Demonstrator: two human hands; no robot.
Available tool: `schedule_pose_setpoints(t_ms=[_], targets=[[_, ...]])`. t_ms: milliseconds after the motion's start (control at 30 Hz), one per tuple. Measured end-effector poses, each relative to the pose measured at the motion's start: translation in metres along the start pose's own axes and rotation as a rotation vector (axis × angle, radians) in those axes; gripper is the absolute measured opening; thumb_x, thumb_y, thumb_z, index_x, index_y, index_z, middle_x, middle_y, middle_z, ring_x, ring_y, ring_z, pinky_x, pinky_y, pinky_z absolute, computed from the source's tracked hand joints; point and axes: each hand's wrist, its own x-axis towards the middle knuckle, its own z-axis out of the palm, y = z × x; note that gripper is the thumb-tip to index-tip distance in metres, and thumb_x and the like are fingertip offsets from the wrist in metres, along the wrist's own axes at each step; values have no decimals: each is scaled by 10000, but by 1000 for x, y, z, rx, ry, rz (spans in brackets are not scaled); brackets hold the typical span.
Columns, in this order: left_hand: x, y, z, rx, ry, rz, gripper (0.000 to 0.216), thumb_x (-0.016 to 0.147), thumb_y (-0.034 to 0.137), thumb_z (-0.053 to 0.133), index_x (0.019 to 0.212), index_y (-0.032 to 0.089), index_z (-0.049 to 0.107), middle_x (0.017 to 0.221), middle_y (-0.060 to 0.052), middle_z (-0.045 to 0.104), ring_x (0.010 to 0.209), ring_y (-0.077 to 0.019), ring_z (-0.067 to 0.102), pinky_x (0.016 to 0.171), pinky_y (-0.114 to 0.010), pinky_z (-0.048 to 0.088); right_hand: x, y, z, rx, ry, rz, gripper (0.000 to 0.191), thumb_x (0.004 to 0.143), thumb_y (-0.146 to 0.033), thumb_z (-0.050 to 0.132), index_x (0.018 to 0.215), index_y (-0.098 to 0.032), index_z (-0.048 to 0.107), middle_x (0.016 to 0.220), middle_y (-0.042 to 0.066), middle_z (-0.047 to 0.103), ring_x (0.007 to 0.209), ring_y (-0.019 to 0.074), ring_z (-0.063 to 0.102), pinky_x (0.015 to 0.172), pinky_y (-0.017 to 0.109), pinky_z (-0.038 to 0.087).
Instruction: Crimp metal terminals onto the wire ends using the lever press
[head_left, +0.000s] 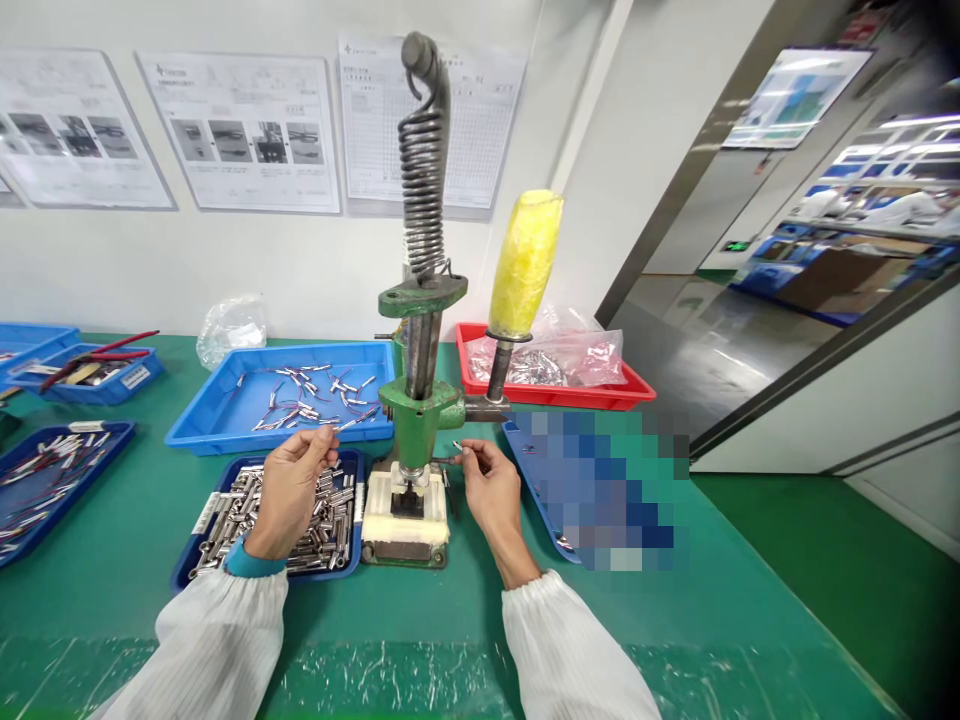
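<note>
My left hand [294, 490] is closed in a pinch above a dark blue tray of short metal tubes [247, 520]. Whether a slim part lies at its fingertips or behind them in the blue tray [202, 425] of wired metal pieces [300, 410], I cannot tell. My right hand [491, 485] pinches a small metal piece [457, 446] just right of the green hand press [416, 425]. Between my hands, the press's pale base block [405, 525] bears a dark fixture [407, 500] under the ram.
The press's yellow-wrapped handle [525, 265] stands up at the right. Behind it, a red tray [637, 397] holds bagged metal parts. A partly blurred blue tray [551, 520] lies right of my right hand. More wired pieces fill a tray [124, 435] at far left.
</note>
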Motion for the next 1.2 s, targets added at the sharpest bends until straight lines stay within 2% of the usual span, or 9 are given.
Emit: schedule_pose_setpoints(t_ms=[200, 300, 400, 467, 600, 700, 833, 967, 1200], targets=[[6, -4, -2, 12, 13, 43, 384, 623, 472, 919, 763, 161, 743, 732, 19, 690, 646, -94, 575, 646, -219, 469, 0, 2, 0, 3, 3, -2, 337, 886, -464, 562, 977, -174, 707, 829, 92, 767, 765, 249, 711, 761, 342, 536], [16, -4, -2, 15, 47, 101, 482, 667, 425, 901, 1061, 186, 758, 992, -36, 758, 870, -149, 675, 809, -248, 521, 1, 4, 0, 13, -5, -5, 336, 884, -464, 568, 976, -173, 706, 824, 91, 766, 764, 251, 712, 755, 343, 536], [27, -1, -7, 80, 26, 158, 755, 714, 368, 873, 1397, 236, 580, 1314, -107, 686, 1100, -212, 683, 935, -299, 523, 1, 6, 0, 23, -11, -6, 340, 877, -467, 578, 974, -167, 706, 835, 101, 768, 761, 255, 712, 746, 349, 539], [30, 1, -14, 299, -9, 242, 730, 794, 380, 796, 1456, 250, 516, 1399, -124, 631, 1119, -224, 680, 923, -299, 526, 1, 7, 0, 28, -15, -6, 346, 874, -470, 583, 975, -163, 706, 847, 106, 768, 759, 256, 711, 739, 351, 541], [29, 5, -30, 872, -133, 395, 251, 846, 357, 692, 1050, 233, 772, 1042, -77, 766, 871, -233, 678, 810, -308, 498, 1, 8, 0, 35, -14, -7, 356, 871, -475, 584, 982, -160, 708, 840, 105, 764, 760, 256, 709, 729, 352, 542], [24, 5, -34, 1070, -232, 378, 71, 771, 261, 723, 786, 242, 790, 798, -56, 757, 768, -253, 649, 747, -324, 447, 1, 3, 0, 47, 5, -12, 387, 882, -498, 571, 1006, -152, 693, 860, 115, 759, 788, 263, 715, 729, 356, 550], [17, 1, -28, 1291, -237, 366, 123, 790, 231, 673, 752, 252, 789, 789, -87, 739, 773, -280, 659, 697, -326, 405, -11, -21, -7, 63, 57, -32, 429, 901, -533, 566, 1092, -157, 642, 906, 127, 759, 839, 270, 730, 782, 377, 564], [13, -3, -22, 1441, -191, 366, 126, 807, 264, 667, 791, 261, 793, 821, -106, 736, 829, -304, 672, 693, -329, 401, -51, -53, -13, 64, 119, -101, 351, 924, -511, 599, 1077, -195, 624, 945, 117, 767, 871, 259, 746, 793, 354, 580], [13, -6, -24, 1573, -188, 384, 177, 837, 343, 664, 853, 229, 798, 891, -157, 727, 879, -355, 668, 714, -365, 406, -106, -73, 12, -104, 108, -389, 143, 971, -335, 591, 970, -229, 687, 859, 53, 762, 744, 180, 729, 719, 253, 553]])
